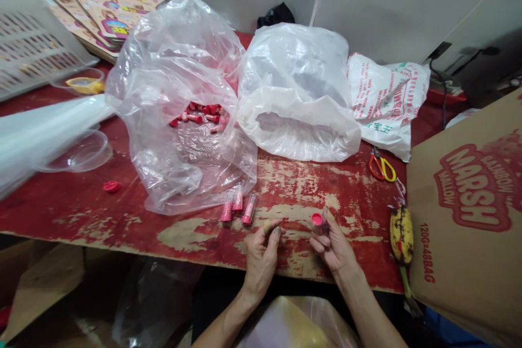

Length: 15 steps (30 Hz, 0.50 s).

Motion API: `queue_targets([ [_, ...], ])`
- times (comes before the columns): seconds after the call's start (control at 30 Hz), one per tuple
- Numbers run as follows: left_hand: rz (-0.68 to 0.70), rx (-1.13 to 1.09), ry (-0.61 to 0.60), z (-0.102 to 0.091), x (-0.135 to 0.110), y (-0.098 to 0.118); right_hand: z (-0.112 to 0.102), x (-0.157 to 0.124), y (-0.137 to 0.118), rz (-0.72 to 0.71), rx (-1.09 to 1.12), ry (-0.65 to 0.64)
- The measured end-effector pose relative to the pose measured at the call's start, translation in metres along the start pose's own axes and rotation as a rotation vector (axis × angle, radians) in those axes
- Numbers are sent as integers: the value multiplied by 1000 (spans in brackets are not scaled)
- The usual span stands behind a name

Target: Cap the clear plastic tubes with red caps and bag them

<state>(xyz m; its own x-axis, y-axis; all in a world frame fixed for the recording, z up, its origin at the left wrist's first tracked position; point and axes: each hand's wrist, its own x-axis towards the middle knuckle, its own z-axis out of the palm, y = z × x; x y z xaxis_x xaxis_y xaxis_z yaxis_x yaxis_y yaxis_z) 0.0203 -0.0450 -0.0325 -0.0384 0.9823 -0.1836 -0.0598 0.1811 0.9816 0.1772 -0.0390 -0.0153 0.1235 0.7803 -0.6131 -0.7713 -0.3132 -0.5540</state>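
My right hand (332, 242) grips a small clear tube with a pinkish-red end (317, 219), held upright between thumb and fingers above the table's front part. To its left is my left hand (263, 247), its fingers curled and the thumb close against the index finger; whatever they pinch, if anything, is too small to make out. Several clear tubes with red patterns and ends (249, 209) stand or lean together just beyond my left hand. More small red-and-pink pieces (204, 113) lie inside a large open clear plastic bag (171, 136). A loose red cap (111, 186) rests farther left.
Beside the clear bag stands a white plastic bag (297, 119), then a printed white sack (387, 103). Scissors (382, 167), a spotted banana (402, 236) and a large cardboard box (468, 201) are on the right. A white basket (36, 38) and printed cards (110, 5) occupy the left.
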Motion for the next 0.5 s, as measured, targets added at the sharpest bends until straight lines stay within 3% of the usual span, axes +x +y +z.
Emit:
queue_targets([
  [0.17, 5, 15, 1, 0, 1, -4, -1, 0, 5, -151, -206, 48],
  [0.3, 17, 23, -6, -1, 2, -6, -3, -6, 4, -428, -630, 54],
  [0.5, 24, 2, -19, -1, 3, -10, -6, -10, -3, -672, -1199, 17],
])
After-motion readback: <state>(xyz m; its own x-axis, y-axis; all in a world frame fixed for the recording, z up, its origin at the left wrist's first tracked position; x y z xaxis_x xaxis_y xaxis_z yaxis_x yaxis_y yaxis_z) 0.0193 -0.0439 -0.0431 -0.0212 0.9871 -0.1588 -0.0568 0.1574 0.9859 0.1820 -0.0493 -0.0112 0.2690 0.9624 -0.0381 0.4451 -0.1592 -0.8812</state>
